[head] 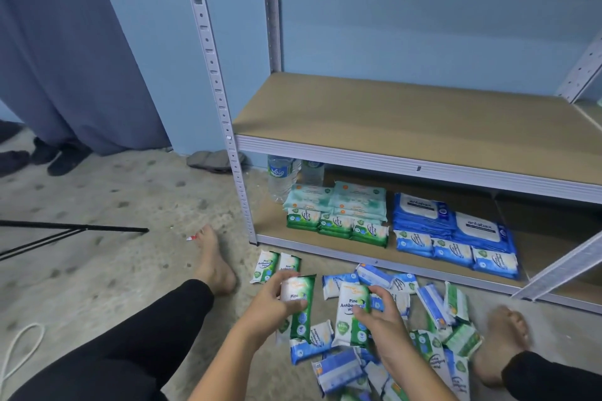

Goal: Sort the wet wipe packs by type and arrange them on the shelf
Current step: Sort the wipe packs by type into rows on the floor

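Down in the lower right of the frame, the bottom shelf (550, 238) holds the packs sorted by type. At its left, small green packs (337, 226) sit in a front row with pale teal packs (338, 200) stacked behind them. Further right, small blue packs (456, 254) line up in front of big blue packs (449, 215). Two water bottles (281, 177) stand at the shelf's back left, their tops hidden behind the middle shelf (391, 114).

My left hand (267, 303) grips one green pack (301, 306), and my right hand (381, 312) grips a second green pack (353, 312), both at bottom centre. Beneath and to the right of them lies the loose pile (430, 319) of blue and green packs. They overlap, and some are cut off by the bottom edge. Two floor packs (277, 265) lie near the shelf's front left post. Most of the small print is too blurred to read.
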Demonstrator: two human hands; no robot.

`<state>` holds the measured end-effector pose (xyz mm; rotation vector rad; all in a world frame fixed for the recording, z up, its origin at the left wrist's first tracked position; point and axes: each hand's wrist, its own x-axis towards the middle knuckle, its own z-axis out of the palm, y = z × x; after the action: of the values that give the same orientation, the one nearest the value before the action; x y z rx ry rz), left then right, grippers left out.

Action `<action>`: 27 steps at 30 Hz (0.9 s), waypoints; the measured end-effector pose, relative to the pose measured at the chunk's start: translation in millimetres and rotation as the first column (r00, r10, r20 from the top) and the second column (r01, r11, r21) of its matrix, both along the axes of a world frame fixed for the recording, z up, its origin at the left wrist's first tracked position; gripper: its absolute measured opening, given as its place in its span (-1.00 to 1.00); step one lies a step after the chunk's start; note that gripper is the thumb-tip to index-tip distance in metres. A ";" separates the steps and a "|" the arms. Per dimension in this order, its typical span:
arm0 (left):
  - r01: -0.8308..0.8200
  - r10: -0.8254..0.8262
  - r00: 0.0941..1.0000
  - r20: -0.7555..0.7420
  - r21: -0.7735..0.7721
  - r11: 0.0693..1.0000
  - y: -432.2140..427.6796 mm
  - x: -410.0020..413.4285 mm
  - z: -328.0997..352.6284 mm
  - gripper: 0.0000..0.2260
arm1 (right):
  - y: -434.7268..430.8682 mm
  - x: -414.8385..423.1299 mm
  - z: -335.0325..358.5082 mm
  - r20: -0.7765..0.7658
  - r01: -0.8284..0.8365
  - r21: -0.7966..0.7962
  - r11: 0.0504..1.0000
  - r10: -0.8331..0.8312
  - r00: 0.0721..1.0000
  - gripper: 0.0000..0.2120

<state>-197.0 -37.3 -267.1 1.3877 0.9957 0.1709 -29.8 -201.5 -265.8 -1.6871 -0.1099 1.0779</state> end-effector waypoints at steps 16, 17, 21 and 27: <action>-0.033 0.108 0.953 -0.285 0.258 0.966 170.2 34.4 -62.9 -0.44 | 141.8 38.1 -82.0 0.111 0.018 -0.106 0.994 -0.006 0.994 -0.52; -0.033 0.112 0.951 -0.289 0.265 0.964 180.4 40.4 -73.7 -0.45 | 156.6 41.2 -96.4 0.097 0.021 -0.119 0.993 -0.009 0.995 -0.51; -0.037 0.113 0.941 -0.318 0.237 0.971 214.5 62.5 -130.2 -0.49 | 209.3 50.9 -161.4 0.077 0.003 -0.186 0.983 0.011 0.997 -0.44; -0.021 0.108 0.922 -0.371 0.229 0.973 239.6 75.9 -199.6 -0.50 | 254.7 52.2 -239.3 0.105 -0.102 -0.246 0.964 0.131 0.986 -0.45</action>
<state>-121.1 202.3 -466.7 1.6300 1.3815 0.0602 22.4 53.2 -505.1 -1.9848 -0.1634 1.1109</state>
